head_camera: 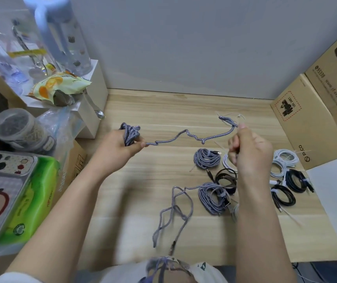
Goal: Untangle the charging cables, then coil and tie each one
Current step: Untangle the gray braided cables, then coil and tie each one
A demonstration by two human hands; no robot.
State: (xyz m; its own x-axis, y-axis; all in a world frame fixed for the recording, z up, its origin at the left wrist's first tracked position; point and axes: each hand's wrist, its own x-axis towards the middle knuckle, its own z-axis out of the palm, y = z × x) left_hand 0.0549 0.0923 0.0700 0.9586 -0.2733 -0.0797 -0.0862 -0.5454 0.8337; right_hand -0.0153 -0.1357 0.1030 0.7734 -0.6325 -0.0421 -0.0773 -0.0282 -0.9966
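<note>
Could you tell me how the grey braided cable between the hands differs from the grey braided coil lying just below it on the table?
The grey braided cable is held in the air, partly bunched in the left hand, its kinked tail stretched to the right hand; the grey braided coil rests on the wooden table, fully wound. Both share the same grey weave.
</note>
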